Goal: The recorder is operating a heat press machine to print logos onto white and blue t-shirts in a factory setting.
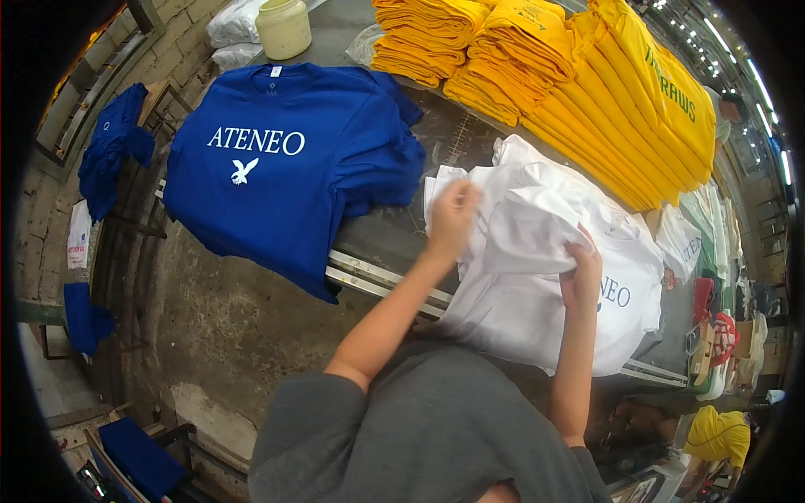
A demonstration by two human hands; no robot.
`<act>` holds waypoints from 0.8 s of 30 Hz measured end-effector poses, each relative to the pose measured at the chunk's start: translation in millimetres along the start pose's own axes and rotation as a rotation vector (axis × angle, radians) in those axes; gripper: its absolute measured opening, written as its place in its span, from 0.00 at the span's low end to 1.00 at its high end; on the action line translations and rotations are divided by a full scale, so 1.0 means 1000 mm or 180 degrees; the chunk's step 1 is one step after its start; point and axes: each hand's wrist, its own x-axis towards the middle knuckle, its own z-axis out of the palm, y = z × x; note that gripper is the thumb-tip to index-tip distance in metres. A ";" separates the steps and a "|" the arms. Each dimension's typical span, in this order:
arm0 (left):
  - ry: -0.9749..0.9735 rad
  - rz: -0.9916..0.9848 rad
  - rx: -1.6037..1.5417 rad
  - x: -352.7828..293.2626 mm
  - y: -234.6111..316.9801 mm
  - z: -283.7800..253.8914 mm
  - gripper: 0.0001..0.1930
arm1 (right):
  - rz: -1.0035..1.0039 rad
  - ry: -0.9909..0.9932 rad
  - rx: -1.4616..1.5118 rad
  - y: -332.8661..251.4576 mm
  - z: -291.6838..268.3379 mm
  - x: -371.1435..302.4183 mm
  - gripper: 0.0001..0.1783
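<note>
Several white T-shirts lie in a loose pile on the table before me, the top white T-shirt (537, 226) bunched up on its left side and showing dark blue print at its right. My right hand (581, 272) pinches a raised fold of it, with the thumb on top. At the shirt's left edge is my left hand (455, 216), its fingers curled in against the cloth and slightly blurred. A stack of blue T-shirts (277, 193) with white lettering and a bird print lies to the left, hanging over the table's front edge.
Folded yellow shirts (604, 101) are stacked along the far side. A pale plastic tub (283, 29) stands at the back left. Blue garments (113, 151) hang on a rack at the left. Another person in a yellow shirt (717, 436) is at the lower right.
</note>
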 end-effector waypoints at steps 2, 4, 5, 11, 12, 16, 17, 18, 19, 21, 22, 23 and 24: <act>0.1386 0.0571 0.2583 -0.003 -0.076 -0.039 0.17 | 0.0083 0.0014 0.0122 0.004 -0.002 -0.003 0.23; 0.0762 -0.0265 0.2449 -0.008 -0.086 -0.048 0.18 | 0.0265 0.0461 0.0429 0.007 -0.014 -0.001 0.20; 0.0154 -0.1075 0.2281 -0.010 -0.086 -0.049 0.18 | 0.0290 0.0561 0.0465 0.013 -0.033 0.005 0.19; 0.0114 -0.1528 -0.0075 0.015 -0.079 -0.069 0.10 | -0.0194 0.0845 -0.0540 0.014 -0.045 0.004 0.15; 0.0129 -0.1834 -0.1375 0.018 -0.050 -0.064 0.08 | -0.0221 0.0924 -0.0533 0.013 -0.044 0.001 0.15; 0.0572 -0.1839 -0.2461 0.026 -0.060 -0.083 0.15 | -0.3080 0.0384 -0.3325 0.023 -0.009 -0.015 0.12; 0.0510 -0.1868 -0.2454 0.024 -0.056 -0.075 0.15 | -0.2935 -0.0009 -0.3684 0.026 -0.006 -0.013 0.13; 0.0640 -0.2069 -0.2695 0.020 -0.045 -0.065 0.17 | -0.2776 -0.0409 -0.4022 0.028 -0.001 -0.007 0.14; 0.0775 -0.2273 -0.2933 0.017 -0.039 -0.057 0.19 | -0.2770 -0.0345 -0.4037 0.030 0.006 -0.001 0.14; 0.0553 -0.2367 -0.3300 0.011 -0.049 -0.062 0.21 | -0.4036 0.0918 -0.4583 0.033 0.022 0.011 0.18; 0.0322 -0.2462 -0.3672 0.010 -0.055 -0.062 0.23 | -0.4044 0.0909 -0.4576 0.031 0.023 0.020 0.18; -0.0140 -0.2434 -0.3740 0.010 -0.045 -0.062 0.25 | -0.3005 0.0484 -0.4273 0.029 0.023 0.026 0.20; -0.0145 -0.2444 -0.3736 0.011 -0.042 -0.061 0.25 | -0.1987 0.0086 -0.3901 0.028 0.023 0.029 0.22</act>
